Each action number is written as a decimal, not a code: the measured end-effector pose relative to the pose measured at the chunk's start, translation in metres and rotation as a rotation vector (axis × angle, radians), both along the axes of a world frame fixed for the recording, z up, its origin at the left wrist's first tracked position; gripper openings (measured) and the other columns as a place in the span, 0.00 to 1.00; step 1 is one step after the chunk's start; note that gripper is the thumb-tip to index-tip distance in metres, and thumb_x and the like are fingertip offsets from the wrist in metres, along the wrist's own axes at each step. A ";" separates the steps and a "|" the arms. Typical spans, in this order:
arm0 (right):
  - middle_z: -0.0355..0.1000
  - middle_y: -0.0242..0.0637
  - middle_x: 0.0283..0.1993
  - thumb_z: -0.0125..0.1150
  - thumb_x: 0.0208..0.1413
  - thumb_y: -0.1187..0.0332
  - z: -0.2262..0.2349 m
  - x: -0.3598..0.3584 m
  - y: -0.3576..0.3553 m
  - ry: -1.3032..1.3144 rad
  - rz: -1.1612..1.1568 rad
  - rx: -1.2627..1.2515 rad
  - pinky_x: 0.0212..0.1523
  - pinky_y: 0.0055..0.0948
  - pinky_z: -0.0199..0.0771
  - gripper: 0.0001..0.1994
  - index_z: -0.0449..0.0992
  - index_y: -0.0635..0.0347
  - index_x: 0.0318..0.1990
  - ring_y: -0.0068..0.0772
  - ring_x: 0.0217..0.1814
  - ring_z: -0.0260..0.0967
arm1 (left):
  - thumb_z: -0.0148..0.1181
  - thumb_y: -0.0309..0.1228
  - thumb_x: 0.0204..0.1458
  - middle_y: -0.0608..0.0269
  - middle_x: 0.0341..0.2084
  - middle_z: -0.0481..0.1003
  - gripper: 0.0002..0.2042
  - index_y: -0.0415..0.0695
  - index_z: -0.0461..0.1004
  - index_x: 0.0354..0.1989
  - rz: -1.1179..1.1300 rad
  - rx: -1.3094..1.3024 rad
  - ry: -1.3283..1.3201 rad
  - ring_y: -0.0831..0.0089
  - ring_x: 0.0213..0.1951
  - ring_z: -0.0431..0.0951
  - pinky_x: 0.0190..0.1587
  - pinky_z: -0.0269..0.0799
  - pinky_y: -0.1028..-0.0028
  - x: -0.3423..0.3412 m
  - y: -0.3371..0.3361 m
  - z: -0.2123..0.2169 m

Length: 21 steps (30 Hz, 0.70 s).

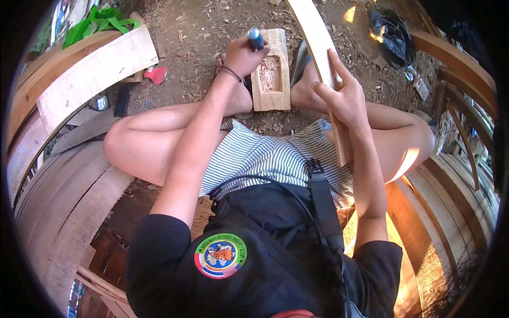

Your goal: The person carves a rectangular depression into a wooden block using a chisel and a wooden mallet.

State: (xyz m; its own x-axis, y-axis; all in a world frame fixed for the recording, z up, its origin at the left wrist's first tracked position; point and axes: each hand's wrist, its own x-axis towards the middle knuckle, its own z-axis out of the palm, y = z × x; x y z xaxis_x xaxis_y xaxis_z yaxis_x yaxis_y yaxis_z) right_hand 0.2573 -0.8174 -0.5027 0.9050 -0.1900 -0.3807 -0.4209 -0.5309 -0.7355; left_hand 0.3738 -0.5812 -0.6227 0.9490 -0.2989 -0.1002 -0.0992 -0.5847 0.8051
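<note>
A pale wooden block (271,102) lies on the ground between my feet, with a rough rectangular recess (269,77) cut into its upper face. My left hand (243,57) is closed round a blue-handled chisel (256,40) at the block's left edge; the metal-capped handle end points up and the blade is hidden. In my right hand (344,98) is a long wooden board (317,40), gripped with the thumb across its face and the fingers along its right edge. The board's near end rests by my right thigh, and its far end runs out of view at the top.
Wood chips cover the dirt floor. Nails stick out of a pale board (101,74) at the left, below a green strap (98,24). A red scrap (156,75) lies nearby. Stacked planks (69,185) flank me, and a black plastic bag (392,37) sits at the far right.
</note>
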 end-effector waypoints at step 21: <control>0.74 0.57 0.56 0.64 0.41 0.50 -0.005 0.008 -0.006 -0.119 -0.039 -0.025 0.59 0.40 0.70 0.44 0.63 0.56 0.70 0.52 0.57 0.75 | 0.64 0.21 0.52 0.54 0.40 0.82 0.14 0.38 0.68 0.44 0.046 -0.172 0.055 0.68 0.45 0.82 0.49 0.77 0.70 -0.002 0.017 0.010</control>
State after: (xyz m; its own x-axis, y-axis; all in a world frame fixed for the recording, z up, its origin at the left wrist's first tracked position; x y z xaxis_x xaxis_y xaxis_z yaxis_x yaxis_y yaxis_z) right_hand 0.2650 -0.8234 -0.5079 0.9351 -0.2343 -0.2657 -0.3522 -0.5348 -0.7680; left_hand 0.3718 -0.5638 -0.6132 0.9565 -0.2727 -0.1037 -0.0284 -0.4408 0.8972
